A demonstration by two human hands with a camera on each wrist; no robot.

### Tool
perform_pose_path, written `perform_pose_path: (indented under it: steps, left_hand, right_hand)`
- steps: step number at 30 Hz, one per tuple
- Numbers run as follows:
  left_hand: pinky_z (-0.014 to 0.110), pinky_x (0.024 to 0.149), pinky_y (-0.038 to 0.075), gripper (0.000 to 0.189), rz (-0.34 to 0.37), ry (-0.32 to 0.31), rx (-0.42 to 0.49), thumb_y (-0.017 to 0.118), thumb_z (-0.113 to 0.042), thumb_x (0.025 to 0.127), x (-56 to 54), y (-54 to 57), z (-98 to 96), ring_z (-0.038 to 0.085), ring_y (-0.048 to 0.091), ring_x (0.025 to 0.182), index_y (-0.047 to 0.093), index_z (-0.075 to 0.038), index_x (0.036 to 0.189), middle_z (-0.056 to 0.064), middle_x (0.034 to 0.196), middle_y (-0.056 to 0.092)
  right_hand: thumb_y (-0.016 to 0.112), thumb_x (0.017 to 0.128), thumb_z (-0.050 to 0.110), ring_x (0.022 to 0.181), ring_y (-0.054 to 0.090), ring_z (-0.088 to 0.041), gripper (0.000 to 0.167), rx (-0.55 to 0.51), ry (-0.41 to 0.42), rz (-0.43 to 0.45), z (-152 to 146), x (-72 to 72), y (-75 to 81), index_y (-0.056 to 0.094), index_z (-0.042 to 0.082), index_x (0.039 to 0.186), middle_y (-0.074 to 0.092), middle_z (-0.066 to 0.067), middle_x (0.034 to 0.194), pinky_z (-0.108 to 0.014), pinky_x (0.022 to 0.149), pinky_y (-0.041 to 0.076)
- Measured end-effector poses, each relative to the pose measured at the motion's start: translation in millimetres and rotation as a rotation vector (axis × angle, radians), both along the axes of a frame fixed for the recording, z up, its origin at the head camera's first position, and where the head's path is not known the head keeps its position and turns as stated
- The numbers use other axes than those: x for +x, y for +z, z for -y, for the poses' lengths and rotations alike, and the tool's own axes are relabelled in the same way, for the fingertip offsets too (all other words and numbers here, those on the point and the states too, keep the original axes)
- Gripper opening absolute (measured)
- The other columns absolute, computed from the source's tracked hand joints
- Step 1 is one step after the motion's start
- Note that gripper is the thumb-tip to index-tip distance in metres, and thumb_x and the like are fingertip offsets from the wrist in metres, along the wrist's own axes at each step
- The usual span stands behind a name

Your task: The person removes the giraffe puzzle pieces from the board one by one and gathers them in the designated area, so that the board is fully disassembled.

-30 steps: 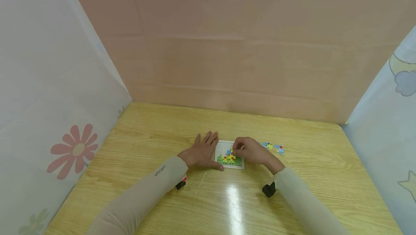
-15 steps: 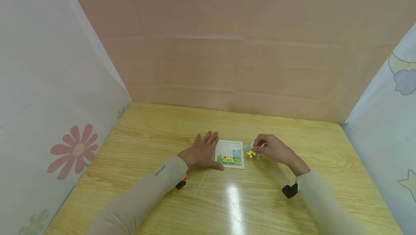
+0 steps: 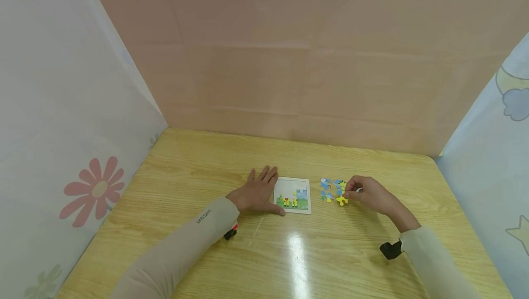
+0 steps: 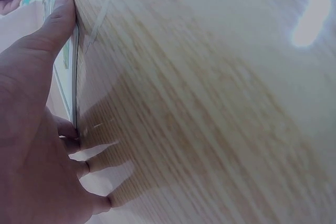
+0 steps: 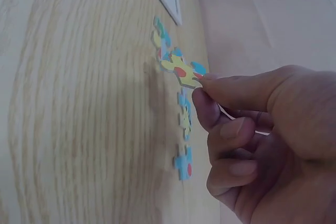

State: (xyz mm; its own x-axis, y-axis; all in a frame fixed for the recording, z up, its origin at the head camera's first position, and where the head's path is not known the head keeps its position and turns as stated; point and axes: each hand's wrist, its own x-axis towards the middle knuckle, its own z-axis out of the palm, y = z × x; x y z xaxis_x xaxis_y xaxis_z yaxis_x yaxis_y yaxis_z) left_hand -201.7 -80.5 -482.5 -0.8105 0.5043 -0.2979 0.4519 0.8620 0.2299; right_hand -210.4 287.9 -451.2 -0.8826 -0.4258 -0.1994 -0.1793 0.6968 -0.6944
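Observation:
My right hand [image 3: 371, 194] pinches a yellow jigsaw piece with a red spot [image 5: 181, 73] between thumb and forefinger, above the table. My left hand [image 3: 257, 194] lies with fingers spread beside a white-framed puzzle tray [image 3: 309, 200]; its thumb touches the near left edge of the frame, as the left wrist view also shows. Fitted pieces with green, yellow and pale blue cover the tray's lower part and right side, and the white base shows above. Loose blue and yellow jigsaw pieces [image 3: 326, 195] lie between the tray and my right hand.
All this is on a wood-grain table [image 3: 231, 267]. In the right wrist view, a blue piece with a red dot [image 5: 184, 164] lies below the held one. A plain brown sheet [image 3: 297, 60] stands behind, with patterned sheets [image 3: 74, 106] at the sides.
My right hand has moved right, from over the tray to past the loose pieces, carrying the yellow jigsaw piece away from the tray. The left hand has stayed in place.

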Motion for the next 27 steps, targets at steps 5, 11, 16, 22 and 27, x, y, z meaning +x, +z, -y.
perform_pose_path:
  steps: [5,11,16,22,27]
  left_hand:
    - [0.066,0.134,0.011,0.124,-0.003,-0.002,0.003,0.063,-0.083,0.088,1.1,3.0,0.2,0.031,0.002,0.171,0.012,-0.008,0.173,0.008,0.183,0.003]
    - [0.066,0.134,0.011,0.124,-0.002,-0.002,0.006,0.064,-0.083,0.088,1.3,3.9,0.0,0.032,0.003,0.171,0.013,-0.008,0.172,0.008,0.183,0.004]
    - [0.066,0.134,0.011,0.125,-0.003,0.000,0.004,0.064,-0.083,0.087,1.2,2.5,-0.2,0.031,0.003,0.171,0.012,-0.008,0.173,0.008,0.183,0.003]
    - [0.066,0.134,0.011,0.125,-0.008,0.001,0.005,0.064,-0.084,0.087,0.2,0.0,0.0,0.031,0.002,0.171,0.012,-0.009,0.173,0.007,0.183,0.003]
    - [0.066,0.134,0.010,0.125,-0.005,0.002,0.007,0.064,-0.084,0.087,-0.4,0.1,-0.1,0.031,0.002,0.171,0.012,-0.009,0.173,0.007,0.183,0.002]
  right_hand:
    - [0.066,0.105,0.012,0.084,0.061,-0.011,0.011,-0.008,0.008,-0.003,-6,0.2,-7.5,0.066,0.001,0.104,0.069,-0.010,0.098,-0.025,0.072,0.051]
    - [0.065,0.106,0.014,0.085,0.061,-0.010,0.012,-0.016,-0.001,0.003,-8,-0.4,-14.2,0.066,0.002,0.105,0.070,-0.010,0.099,-0.025,0.073,0.052]
    - [0.065,0.106,0.015,0.084,0.062,-0.013,0.013,-0.015,-0.017,0.007,-9,0.1,-17.1,0.066,0.002,0.107,0.069,-0.010,0.099,-0.026,0.072,0.051]
    - [0.063,0.107,0.015,0.088,0.060,-0.015,0.014,0.026,-0.050,-0.053,-8,0.5,-17.1,0.067,0.002,0.111,0.069,-0.010,0.105,-0.027,0.073,0.050]
    - [0.064,0.107,0.015,0.093,0.061,-0.017,0.014,0.031,-0.063,-0.075,-6,-1.6,-18.0,0.069,0.003,0.112,0.071,-0.010,0.107,-0.027,0.078,0.051]
